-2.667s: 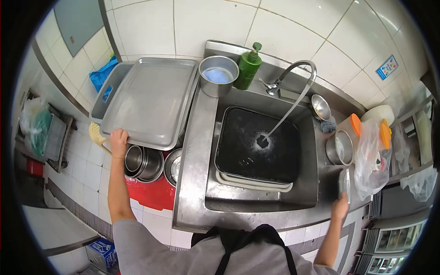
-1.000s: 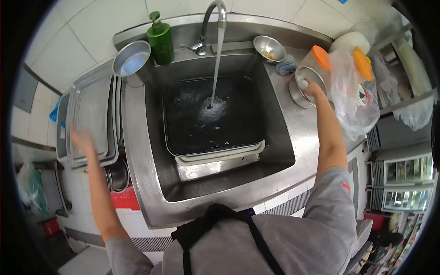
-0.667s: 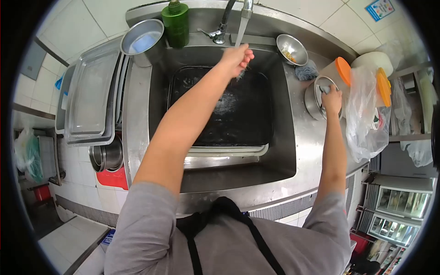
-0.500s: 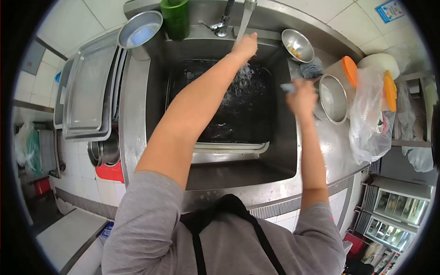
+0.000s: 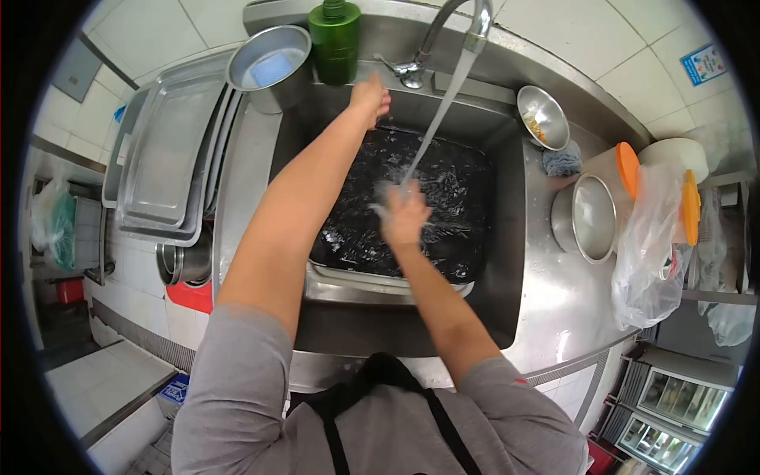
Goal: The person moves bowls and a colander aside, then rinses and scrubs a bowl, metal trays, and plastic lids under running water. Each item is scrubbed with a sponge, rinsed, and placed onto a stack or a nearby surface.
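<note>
My left hand hangs over the back left of the sink, below the tap lever, touching nothing that I can make out; its fingers are partly apart. Under the running tap, my right hand is in the water stream, blurred by motion, with a small greyish thing at its fingers that is too smeared to name. Beneath both hands a black tray full of rippling water lies in the sink, above a pale tray.
Metal trays lean at the left. A metal pot and green bottle stand behind. On the right are a small bowl, a grey cloth, a metal pot and a plastic bag.
My right hand has moved left from the right counter into the water stream. My left hand has moved left, away from the tap spout. The view has shifted.
</note>
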{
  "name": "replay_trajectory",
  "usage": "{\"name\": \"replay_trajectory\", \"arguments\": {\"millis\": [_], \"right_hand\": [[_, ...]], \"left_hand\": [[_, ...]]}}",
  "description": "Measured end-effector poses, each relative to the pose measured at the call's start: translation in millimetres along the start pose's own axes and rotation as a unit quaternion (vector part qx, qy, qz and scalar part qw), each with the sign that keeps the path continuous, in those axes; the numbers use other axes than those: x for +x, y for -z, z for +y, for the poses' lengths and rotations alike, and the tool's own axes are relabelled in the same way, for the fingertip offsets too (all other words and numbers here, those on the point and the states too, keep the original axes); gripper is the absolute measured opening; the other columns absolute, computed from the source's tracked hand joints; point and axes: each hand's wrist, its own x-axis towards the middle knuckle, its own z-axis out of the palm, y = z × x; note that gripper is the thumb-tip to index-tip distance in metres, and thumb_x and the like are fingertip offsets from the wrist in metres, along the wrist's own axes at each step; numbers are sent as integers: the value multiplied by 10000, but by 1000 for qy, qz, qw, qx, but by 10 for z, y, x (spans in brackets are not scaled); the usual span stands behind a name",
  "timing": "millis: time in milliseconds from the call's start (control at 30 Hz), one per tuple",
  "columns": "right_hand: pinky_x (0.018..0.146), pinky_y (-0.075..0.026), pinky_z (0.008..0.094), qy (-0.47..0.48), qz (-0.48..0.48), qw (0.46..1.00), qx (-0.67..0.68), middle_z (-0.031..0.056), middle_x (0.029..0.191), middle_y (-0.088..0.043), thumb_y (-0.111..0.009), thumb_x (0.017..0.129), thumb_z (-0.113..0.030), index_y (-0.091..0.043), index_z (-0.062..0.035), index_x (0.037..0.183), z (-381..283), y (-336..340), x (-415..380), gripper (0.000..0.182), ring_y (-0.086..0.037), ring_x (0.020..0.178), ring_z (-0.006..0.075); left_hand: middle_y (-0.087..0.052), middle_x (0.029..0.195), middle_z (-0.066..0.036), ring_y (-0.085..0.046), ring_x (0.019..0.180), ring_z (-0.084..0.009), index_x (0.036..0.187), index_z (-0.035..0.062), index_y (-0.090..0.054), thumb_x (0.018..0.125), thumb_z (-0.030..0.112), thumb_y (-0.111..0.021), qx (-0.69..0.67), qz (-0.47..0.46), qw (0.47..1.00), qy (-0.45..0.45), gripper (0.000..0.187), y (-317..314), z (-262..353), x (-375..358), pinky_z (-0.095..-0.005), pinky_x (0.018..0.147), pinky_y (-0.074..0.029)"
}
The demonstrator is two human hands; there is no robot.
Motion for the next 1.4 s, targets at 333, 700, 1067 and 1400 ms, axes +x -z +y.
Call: {"name": "replay_trajectory", "arguments": {"millis": [333,700,1067,1400], "right_hand": [[942,-303,524,252,-111,961,23,117,1164,-477,-649,676,-239,-612,-212,1022,1041,483,-444,349,-413,1135,316],[978,-42,650,-131,3,980,-151,83,1440,-170,-446,804,-463,-341,-186,1338,267,-287,1237,611,-27,1304,439],[979,-278,475,189,29,973,133,160,1315,-380,-548,763,-171,-482,-125,1210,-1066,-811,633,455,-334,1220,344],[932,-232,593,257,-75,963,-7,153,1272,-399,-683,671,-348,-547,-239,1151,969,519,-338,511,-377,1163,358]], "left_hand": [[-534,931,-41,-534,790,-139,1077,19,-521,788,28,-593,32,45,971,-234,298,-315,133,428,-240,718,-430],[-420,1181,-216,-429,1073,-377,1216,-39,-397,793,76,-537,500,211,825,-157,460,1596,-1888,-1342,-407,925,-360],[-511,1030,-243,-512,976,-381,979,-46,-525,740,161,-591,582,186,791,-14,322,1659,-1735,-1362,-414,843,-430],[-589,842,-267,-574,820,-406,891,-55,-569,777,254,-580,434,184,878,-86,330,1857,-1830,-1651,-425,715,-446]]}}
